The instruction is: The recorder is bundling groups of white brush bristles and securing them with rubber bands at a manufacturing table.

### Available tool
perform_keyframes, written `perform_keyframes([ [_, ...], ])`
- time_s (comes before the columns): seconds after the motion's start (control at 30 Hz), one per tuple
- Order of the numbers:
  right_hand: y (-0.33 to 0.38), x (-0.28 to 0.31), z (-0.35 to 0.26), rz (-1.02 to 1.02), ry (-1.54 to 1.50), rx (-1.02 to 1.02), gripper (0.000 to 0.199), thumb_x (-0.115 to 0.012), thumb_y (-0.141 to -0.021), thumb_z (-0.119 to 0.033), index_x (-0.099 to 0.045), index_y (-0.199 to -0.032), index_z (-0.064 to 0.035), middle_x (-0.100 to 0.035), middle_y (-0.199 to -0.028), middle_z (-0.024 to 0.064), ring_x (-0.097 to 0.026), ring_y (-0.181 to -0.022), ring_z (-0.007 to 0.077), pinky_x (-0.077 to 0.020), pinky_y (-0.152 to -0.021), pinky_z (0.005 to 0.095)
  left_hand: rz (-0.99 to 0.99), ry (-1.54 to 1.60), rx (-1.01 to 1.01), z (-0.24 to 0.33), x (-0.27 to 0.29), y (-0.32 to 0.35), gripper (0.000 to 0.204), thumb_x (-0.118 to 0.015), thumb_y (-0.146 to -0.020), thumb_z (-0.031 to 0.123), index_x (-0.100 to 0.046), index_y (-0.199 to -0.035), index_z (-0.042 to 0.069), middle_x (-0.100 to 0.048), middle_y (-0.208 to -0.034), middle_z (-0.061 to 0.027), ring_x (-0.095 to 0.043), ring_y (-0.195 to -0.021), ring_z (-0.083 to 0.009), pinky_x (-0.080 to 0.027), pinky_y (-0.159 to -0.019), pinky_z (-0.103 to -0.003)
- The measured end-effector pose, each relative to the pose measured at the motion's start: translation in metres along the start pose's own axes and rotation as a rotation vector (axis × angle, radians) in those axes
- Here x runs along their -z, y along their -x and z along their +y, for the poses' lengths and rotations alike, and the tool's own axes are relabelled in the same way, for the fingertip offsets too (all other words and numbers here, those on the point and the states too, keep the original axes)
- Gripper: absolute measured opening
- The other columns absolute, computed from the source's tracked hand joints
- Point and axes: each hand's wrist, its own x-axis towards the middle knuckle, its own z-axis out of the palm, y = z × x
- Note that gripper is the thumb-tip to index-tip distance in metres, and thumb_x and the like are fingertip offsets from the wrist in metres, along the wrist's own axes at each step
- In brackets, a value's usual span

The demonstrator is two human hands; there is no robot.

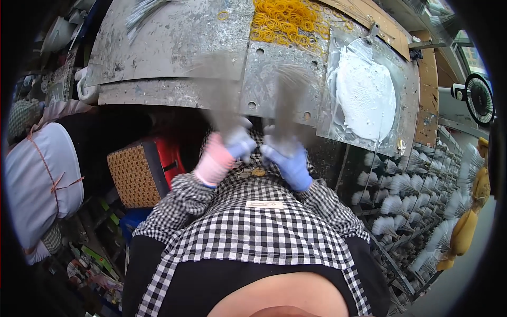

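Both my hands are up in the middle of the frame, each with its fingers clamped round a bundle of grey bristles: left hand in the pink-cuffed glove holding the left bundle, right hand in the blue glove holding the right bundle. Both bundles are blurred, standing upright over the edge of the grey metal counter. I'd guess they're light, springy and slippery, best gripped low at the base so the strands don't splay. Yellow rubber bands are heaped at the top centre, a round white paste patch at the upper right, and a small white label sits on my checked apron.
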Motion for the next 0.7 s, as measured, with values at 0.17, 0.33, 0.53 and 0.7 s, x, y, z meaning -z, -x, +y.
perform_keyframes([
  [0.17, -0.008, 0.003, 0.011, -0.092, -0.511, -0.339, 0.038, -0.079, -0.087, -0.022, -0.068, -0.116, -0.0008, -0.071, -0.103, 0.0065, -0.068, -0.089, 0.0141, -0.0576, -0.081, 0.0276, -0.087, 0.138, 0.283, -0.042, 0.003, -0.009, 0.044, -0.074, -0.089, 0.011, -0.058, -0.128, 0.002, -0.070, -0.109, -0.0065, -0.068, -0.087, -0.0124, -0.057, -0.074, -0.026],
  [0.33, -0.006, 0.017, -0.022, -0.245, -0.627, -0.384, 0.043, -0.080, -0.085, -0.023, -0.067, -0.119, 0.0005, -0.070, -0.114, 0.0083, -0.068, -0.098, 0.0183, -0.0555, -0.092, 0.0340, -0.251, 0.017, 0.238, -0.041, 0.005, -0.020, 0.045, -0.075, -0.087, 0.014, -0.059, -0.128, 0.003, -0.068, -0.112, -0.0032, -0.062, -0.106, -0.0141, -0.050, -0.095, -0.029],
  [0.53, -0.011, -0.002, -0.030, -0.132, -0.459, -0.315, 0.055, -0.086, -0.079, -0.019, -0.062, -0.126, 0.0000, -0.069, -0.115, 0.0083, -0.066, -0.106, 0.0176, -0.0536, -0.097, 0.0335, -0.352, -0.237, 0.052, -0.045, -0.011, -0.024, 0.080, -0.073, -0.080, -0.001, -0.035, -0.149, 0.004, -0.058, -0.129, -0.0058, -0.056, -0.118, -0.0157, -0.047, -0.103, -0.031],
  [0.7, 0.004, -0.004, -0.043, -0.076, 0.182, 0.126, 0.071, -0.090, -0.076, -0.023, -0.055, -0.134, -0.0003, -0.067, -0.123, 0.0119, -0.065, -0.109, 0.0189, -0.0547, -0.097, 0.0338, -0.471, -0.428, -0.211, -0.038, -0.004, -0.009, 0.075, -0.079, -0.081, 0.003, -0.041, -0.146, 0.006, -0.058, -0.134, -0.0061, -0.057, -0.121, -0.0182, -0.049, -0.105, -0.034],
])
